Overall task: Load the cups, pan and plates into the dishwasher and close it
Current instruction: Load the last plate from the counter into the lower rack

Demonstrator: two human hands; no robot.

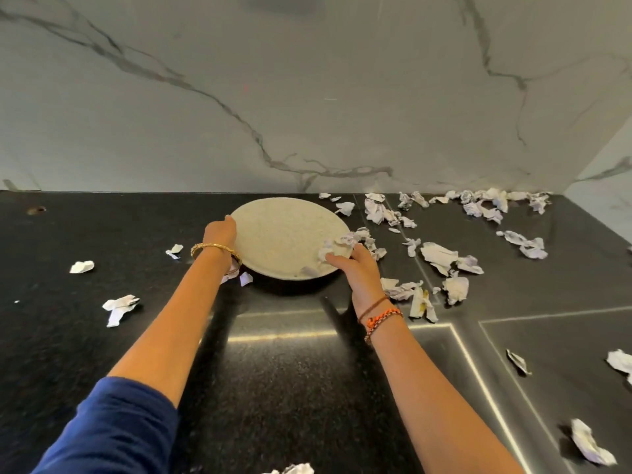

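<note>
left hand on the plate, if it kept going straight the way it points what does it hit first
Probably the marble wall behind the counter. The left hand grips the plate rim, pointing away; nothing visible lies between, though depth is unclear.

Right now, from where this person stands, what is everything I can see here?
Round speckled cream plate: one, off-white, on the counter near the back wall, its front edge looks raised.
Crumpled white paper scraps: many, white with purplish print, scattered over the counter, thickest on the right; a few lie on the plate's right rim.
Black speckled stone counter: one, glossy black, fills the lower half.
White marble wall with grey veins: one, behind the counter.
Gold bangle: on the left wrist.
Orange and brown cord bracelets: several, on the right wrist.
Blue sleeve: one, left arm.
Left hand: grips the plate's left rim.
Right hand: grips the plate's right rim.
</note>
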